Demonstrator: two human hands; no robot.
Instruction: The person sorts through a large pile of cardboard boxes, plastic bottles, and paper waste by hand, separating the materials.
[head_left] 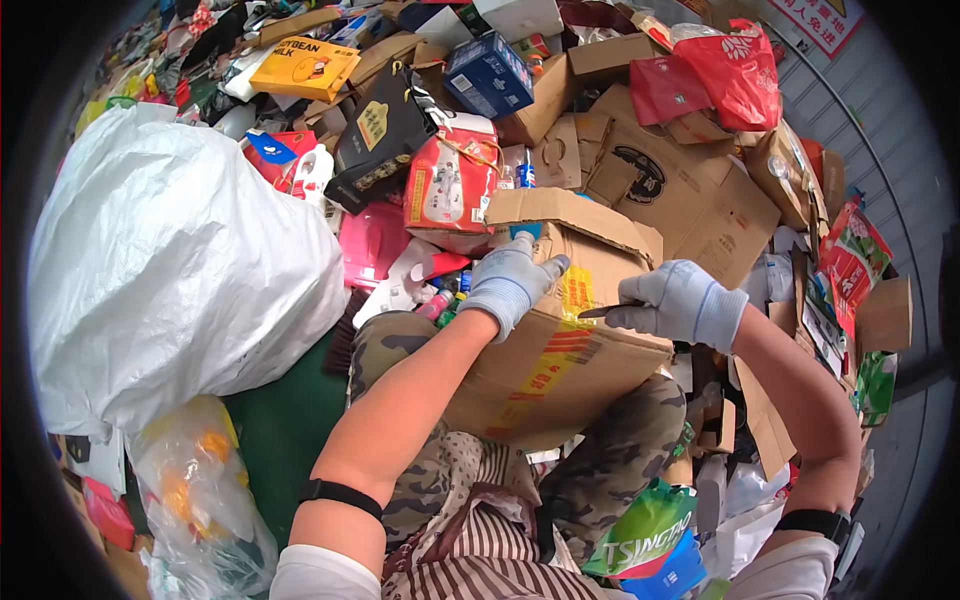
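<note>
A brown cardboard box (500, 395) rests tilted across my camouflage-covered knees, with yellow printed tape (545, 375) running down it and one top flap raised. My left hand (512, 280), in a pale knit glove, grips the box's left upper edge with the thumb stretched over the cardboard. In a matching glove, my right hand (680, 303) is closed around a small knife (594, 312). Only its thin dark blade shows, pointing left at the yellow tape; the handle is hidden in my fist.
A large white woven sack (180, 270) bulges at the left, above a clear plastic bag (200, 490). Piled refuse surrounds me: a red carton (452, 185), a blue box (488, 75), flattened cardboard (665, 185) and a red bag (735, 75). A grey corrugated wall (880, 110) borders the right.
</note>
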